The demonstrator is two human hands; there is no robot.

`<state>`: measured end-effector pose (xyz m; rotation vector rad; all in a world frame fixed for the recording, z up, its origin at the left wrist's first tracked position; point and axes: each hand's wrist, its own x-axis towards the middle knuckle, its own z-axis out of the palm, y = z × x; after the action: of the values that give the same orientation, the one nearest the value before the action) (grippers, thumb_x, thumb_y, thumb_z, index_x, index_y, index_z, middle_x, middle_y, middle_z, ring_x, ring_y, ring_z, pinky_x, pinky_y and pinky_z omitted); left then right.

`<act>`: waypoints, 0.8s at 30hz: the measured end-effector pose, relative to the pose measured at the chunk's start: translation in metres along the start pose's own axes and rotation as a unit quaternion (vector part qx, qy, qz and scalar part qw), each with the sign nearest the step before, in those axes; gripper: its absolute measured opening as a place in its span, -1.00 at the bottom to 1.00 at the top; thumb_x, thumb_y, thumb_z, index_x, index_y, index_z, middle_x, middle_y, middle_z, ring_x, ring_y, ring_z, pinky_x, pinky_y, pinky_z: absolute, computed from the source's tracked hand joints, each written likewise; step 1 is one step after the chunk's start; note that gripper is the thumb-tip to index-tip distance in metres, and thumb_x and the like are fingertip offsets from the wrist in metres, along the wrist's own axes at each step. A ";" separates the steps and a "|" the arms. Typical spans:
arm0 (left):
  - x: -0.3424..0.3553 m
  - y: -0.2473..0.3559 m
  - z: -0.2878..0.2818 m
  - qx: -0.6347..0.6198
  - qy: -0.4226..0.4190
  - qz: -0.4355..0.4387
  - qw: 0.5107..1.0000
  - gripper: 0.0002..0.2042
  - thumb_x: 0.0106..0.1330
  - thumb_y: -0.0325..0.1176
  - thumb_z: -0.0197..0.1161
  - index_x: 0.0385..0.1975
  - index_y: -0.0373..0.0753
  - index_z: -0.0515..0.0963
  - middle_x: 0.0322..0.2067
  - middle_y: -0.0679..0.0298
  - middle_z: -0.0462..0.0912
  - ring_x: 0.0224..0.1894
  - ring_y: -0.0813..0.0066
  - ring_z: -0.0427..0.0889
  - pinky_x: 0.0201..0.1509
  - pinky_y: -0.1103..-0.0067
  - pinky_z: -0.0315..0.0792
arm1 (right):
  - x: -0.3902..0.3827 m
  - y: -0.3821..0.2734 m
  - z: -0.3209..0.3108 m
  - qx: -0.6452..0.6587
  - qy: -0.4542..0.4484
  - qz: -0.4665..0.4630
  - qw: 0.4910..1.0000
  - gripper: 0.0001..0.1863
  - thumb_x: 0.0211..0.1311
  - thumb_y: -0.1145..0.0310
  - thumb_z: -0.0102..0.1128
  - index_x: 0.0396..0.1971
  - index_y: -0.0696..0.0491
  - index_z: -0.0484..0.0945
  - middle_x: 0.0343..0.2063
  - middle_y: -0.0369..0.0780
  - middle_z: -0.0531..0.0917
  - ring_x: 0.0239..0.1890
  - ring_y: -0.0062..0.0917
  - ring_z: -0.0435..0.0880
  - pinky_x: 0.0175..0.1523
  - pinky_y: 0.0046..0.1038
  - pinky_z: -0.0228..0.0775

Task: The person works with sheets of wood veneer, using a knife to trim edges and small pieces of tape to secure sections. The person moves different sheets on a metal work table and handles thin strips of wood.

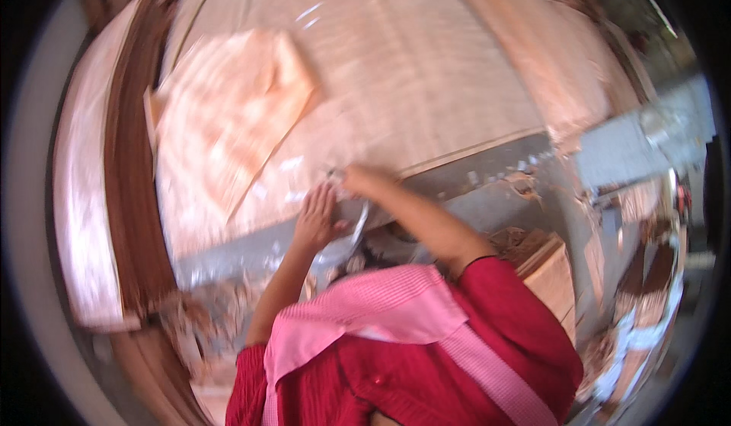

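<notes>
My left hand (318, 214) lies with its fingers stretched out flat at the near edge of a large wood veneer sheet (411, 68). Right beside it, my right hand (358, 181) is closed, its fingertips at a small dark thing (333, 173) too blurred to name. A pale, shiny strip (361, 225) hangs down below the hands over the grey table edge (251, 252). Left of the hands, a smaller, lighter veneer piece (236, 106) with an irregular outline rests on the large sheet. Small whitish pieces (292, 164) lie around it.
A tall stack of dark brown veneer (137, 167) runs along the left side, with a paler stack beyond it. More veneer (541, 53) lies at the right. A grey metal part (647, 133) juts in there. Scraps (221, 319) litter the floor, and a wood stack (550, 274) stands by my right elbow.
</notes>
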<state>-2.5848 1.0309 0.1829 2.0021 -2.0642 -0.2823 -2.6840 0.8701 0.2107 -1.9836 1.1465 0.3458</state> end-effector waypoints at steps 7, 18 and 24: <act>0.016 0.015 0.017 0.055 -0.059 -0.042 0.996 -0.17 -0.02 0.07 0.17 0.19 -0.31 0.05 0.25 0.09 -0.02 0.32 0.15 -0.14 0.21 -0.05 -0.25 | 0.006 0.030 0.010 0.138 -0.083 -0.024 0.987 -0.69 0.07 0.21 0.11 -0.71 0.13 0.52 -0.80 -0.23 0.54 -0.83 -0.59 0.43 -0.72 -0.52 0.23; -0.018 -0.011 -0.037 -0.145 0.058 -0.106 0.982 -0.24 0.01 -0.06 0.24 0.21 -0.14 0.06 0.27 0.18 -0.06 0.32 0.14 -0.15 0.26 0.07 -0.27 | -0.066 0.063 0.055 0.451 0.015 -0.039 0.892 -0.79 0.14 0.32 0.05 -0.45 0.19 0.49 -0.63 -0.21 0.60 -0.74 -0.65 0.48 -0.63 -0.59 0.33; -0.106 -0.121 -0.067 0.087 0.041 -0.280 0.955 -0.33 0.10 -0.03 0.12 0.21 -0.11 0.09 0.28 0.20 -0.08 0.33 0.13 -0.21 0.26 0.03 -0.36 | -0.114 0.047 0.054 0.451 -0.001 -0.027 0.892 -0.79 0.16 0.35 0.03 -0.28 0.17 0.43 -0.50 -0.19 0.62 -0.66 -0.67 0.50 -0.53 -0.64 0.34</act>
<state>-2.4461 1.1350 0.2043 2.6309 -1.4739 -0.1149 -2.7775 0.9666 0.2183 -1.1752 0.9842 -0.2058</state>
